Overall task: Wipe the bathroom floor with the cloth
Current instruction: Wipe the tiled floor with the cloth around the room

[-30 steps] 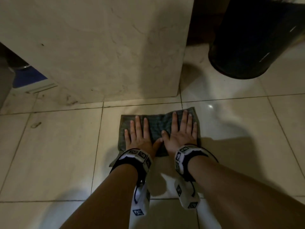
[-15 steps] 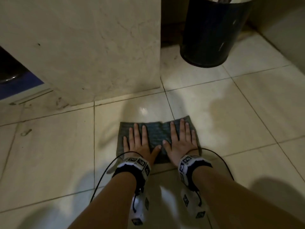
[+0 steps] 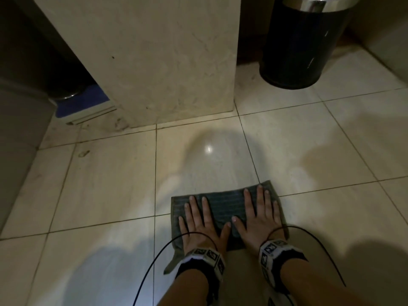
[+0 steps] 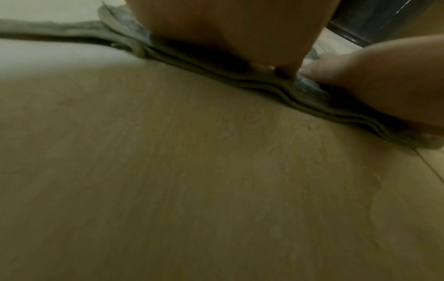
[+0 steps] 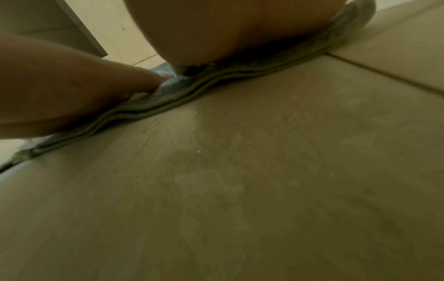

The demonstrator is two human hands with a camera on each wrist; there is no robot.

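A folded grey-green cloth [image 3: 223, 206] lies flat on the pale tiled floor [image 3: 106, 184], low in the head view. My left hand [image 3: 198, 219] presses on its left half with straight, spread fingers. On the right half my right hand [image 3: 258, 215] lies flat the same way, thumbs nearly touching. From the left wrist view the cloth's layered edge [image 4: 240, 79] runs under my left palm [image 4: 228, 28]. The right wrist view shows the same folded edge [image 5: 216, 76] beneath my right palm [image 5: 240, 28].
A beige stone pedestal [image 3: 159, 58] stands ahead at the centre-left. A black bin [image 3: 300, 40] with a chrome rim stands at the back right. A blue-and-white object [image 3: 86, 104] lies left of the pedestal. Black cables [image 3: 154, 257] trail from my wrists. Damp streaks mark the tiles.
Both hands have dragged the cloth back toward me, away from the pedestal. Their flat press on it is unchanged.
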